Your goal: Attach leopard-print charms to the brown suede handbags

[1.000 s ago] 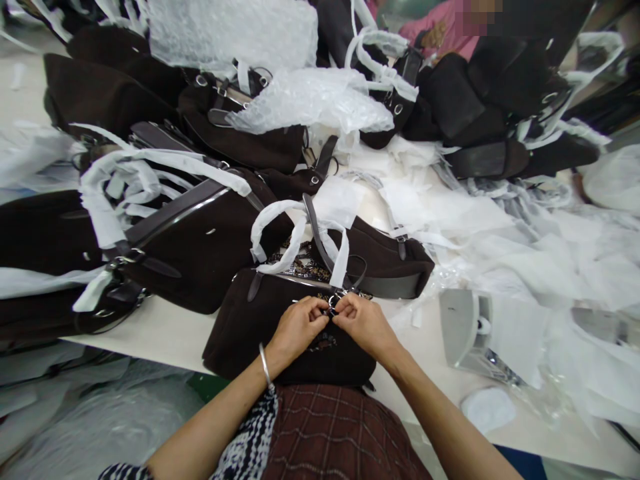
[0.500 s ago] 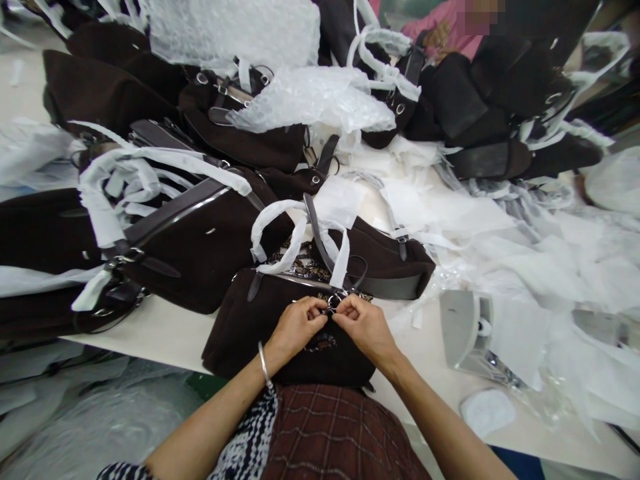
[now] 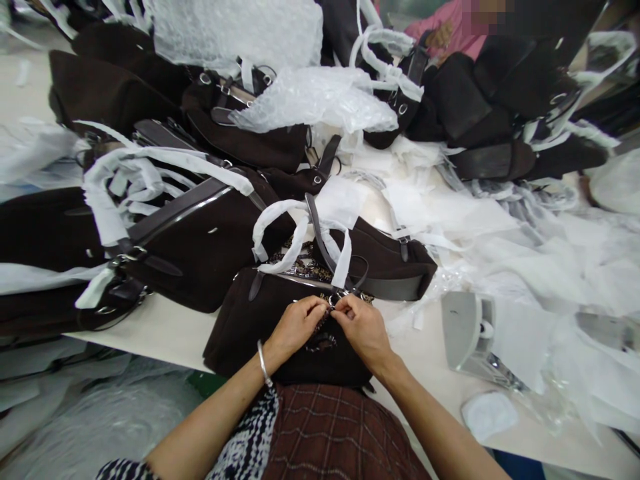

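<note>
Dark-brown bag: (image 3: 250,327) at the near edge of the tabletop (image 3: 187,333), directly before the person, front panel facing up, its lower edge close against the checked brown garment (image 3: 340,427).
Handles: (image 3: 295,247) wrapped in white, looped beyond the hands.
Metal fitting: (image 3: 333,301) silver-toned, at the bag's upper edge, between both hands; exact shape hidden by fingers.
Chain: (image 3: 323,344) dark links, hanging just below the fingertips and lying on the front panel.
Left hand: (image 3: 299,323) forearm slanting in from lower left, back of hand upward, fingers bent; grip pinching at the metal fitting, thumb against fingertips.
Right hand: (image 3: 364,328) forearm slanting in from lower right, wrist bent inward, knuckles raised; grip likewise pinching at the metal fitting, fingertips just beside those of the left.
Bangle: (image 3: 263,361) silver-toned, on the left wrist.
Neighbouring bags: (image 3: 200,247) dark brown, left of and behind the handled one.
Dispenser: (image 3: 461,330) grey, right of the right hand.
Bubble wrap: (image 3: 320,100) clear, across the bags farther back.
Co-worker's hand: (image 3: 441,35) at upper right, beside a pink sleeve.
</note>
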The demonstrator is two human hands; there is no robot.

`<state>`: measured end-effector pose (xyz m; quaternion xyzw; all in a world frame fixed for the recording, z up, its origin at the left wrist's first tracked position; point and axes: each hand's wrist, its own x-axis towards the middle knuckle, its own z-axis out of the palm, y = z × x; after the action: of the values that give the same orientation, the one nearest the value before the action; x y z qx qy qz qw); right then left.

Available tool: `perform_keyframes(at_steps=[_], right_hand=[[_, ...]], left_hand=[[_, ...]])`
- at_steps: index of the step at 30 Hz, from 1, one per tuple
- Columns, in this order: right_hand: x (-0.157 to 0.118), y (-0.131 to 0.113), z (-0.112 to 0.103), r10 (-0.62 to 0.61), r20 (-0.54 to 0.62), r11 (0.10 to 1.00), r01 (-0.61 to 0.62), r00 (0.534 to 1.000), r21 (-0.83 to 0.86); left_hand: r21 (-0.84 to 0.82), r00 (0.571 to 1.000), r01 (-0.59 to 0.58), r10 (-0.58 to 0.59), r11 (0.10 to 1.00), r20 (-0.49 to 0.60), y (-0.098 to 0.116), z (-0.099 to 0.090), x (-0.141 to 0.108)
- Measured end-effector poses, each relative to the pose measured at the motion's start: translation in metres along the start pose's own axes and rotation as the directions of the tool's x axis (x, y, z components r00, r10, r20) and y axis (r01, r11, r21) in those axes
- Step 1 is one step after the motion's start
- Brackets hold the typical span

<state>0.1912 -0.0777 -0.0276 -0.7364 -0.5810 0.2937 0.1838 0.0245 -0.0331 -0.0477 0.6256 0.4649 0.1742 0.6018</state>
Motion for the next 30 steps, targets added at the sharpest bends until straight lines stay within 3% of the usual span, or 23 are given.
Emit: perform_keyframes(at_steps=[7,12,15,17,19,21,25,28,30], right_hand=[[0.000,0.008,0.008,-0.154,-0.056,0.987,0.151,0.986,-0.053],[0.001,0.013,0.010,-0.222,-0.015,0.973,0.220,0.975,-0.070],[0.000,0.010,0.004,-0.249,-0.014,0.968,0.248,0.968,-0.038],[-0.001,0.005,-0.001,-0.275,-0.097,0.961,0.276,0.957,-0.004],[-0.003,0.000,-0.005,-0.290,-0.183,0.950,0.305,0.939,0.060],[-0.004,-0.005,-0.006,-0.289,-0.185,0.933,0.320,0.939,0.166],[-0.006,-0.004,-0.003,-0.275,-0.083,0.903,0.287,0.958,0.321],[-0.006,0.000,-0.002,-0.288,-0.098,0.909,0.304,0.953,0.284],[-0.005,0.002,-0.003,-0.321,-0.133,0.912,0.343,0.938,0.223]], left_hand=[[-0.159,0.991,0.135,-0.129,0.978,0.046,-0.020,0.007,0.024],[-0.122,0.987,0.157,-0.151,0.980,0.060,-0.018,0.009,0.028],[0.055,0.993,0.085,-0.080,0.995,-0.083,-0.005,0.007,0.015],[0.163,0.978,-0.003,0.037,0.987,-0.205,0.004,0.005,0.003],[0.180,0.960,-0.069,0.114,0.981,-0.255,0.013,0.003,-0.010],[0.130,0.961,-0.108,0.137,0.986,-0.240,0.019,0.001,-0.019],[-0.018,0.986,-0.122,0.119,0.992,-0.116,0.026,-0.007,-0.021],[-0.051,0.990,-0.123,0.119,0.991,-0.081,0.023,-0.013,-0.010],[0.049,0.981,-0.154,0.159,0.987,-0.116,0.017,-0.014,0.002]])
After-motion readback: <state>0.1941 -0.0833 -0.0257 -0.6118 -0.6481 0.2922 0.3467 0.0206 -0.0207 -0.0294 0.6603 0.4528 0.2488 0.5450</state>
